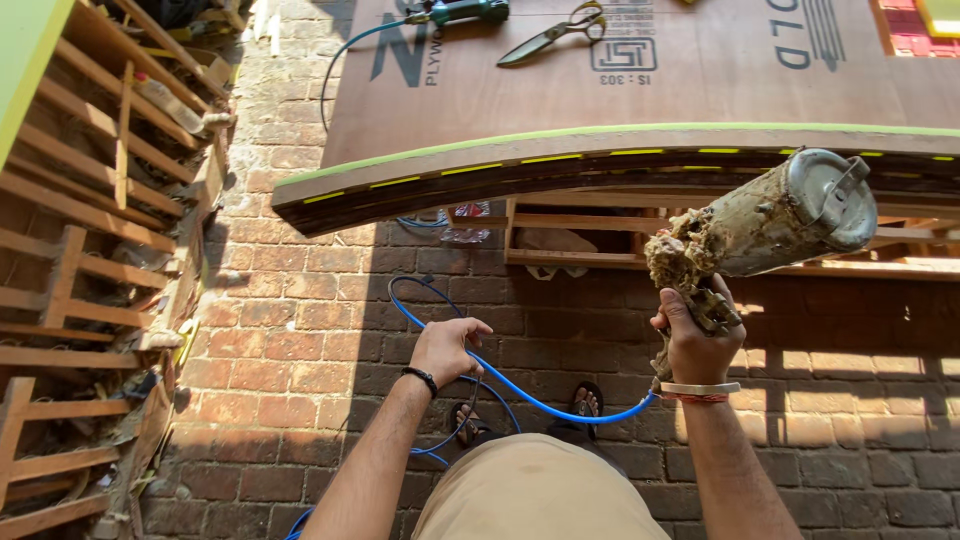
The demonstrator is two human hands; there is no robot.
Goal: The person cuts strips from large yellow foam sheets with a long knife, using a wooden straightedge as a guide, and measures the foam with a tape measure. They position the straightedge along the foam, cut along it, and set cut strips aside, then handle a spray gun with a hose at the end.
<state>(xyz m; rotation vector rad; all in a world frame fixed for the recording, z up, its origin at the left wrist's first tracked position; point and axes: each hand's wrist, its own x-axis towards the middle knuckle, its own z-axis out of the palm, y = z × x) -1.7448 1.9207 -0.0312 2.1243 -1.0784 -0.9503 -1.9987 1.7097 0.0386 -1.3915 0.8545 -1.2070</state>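
Observation:
My right hand (pixel 693 337) grips the handle of a glue-crusted spray gun (pixel 765 228) with a dirty metal canister, held up in front of the curved edge of a plywood sheet (pixel 560 150). A blue air hose (pixel 520 392) runs from the gun's base down and across to my left. My left hand (pixel 446 347) is closed on that hose, with a black band on the wrist. My sandalled feet show below on the brick floor.
The large plywood sheet lies across a wooden frame (pixel 590 240). On it rest big scissors (pixel 552 33) and a green-handled tool (pixel 462 12) with a hose. Stacked wooden frames (pixel 80 250) line the left side. Brick floor (pixel 300 340) lies between.

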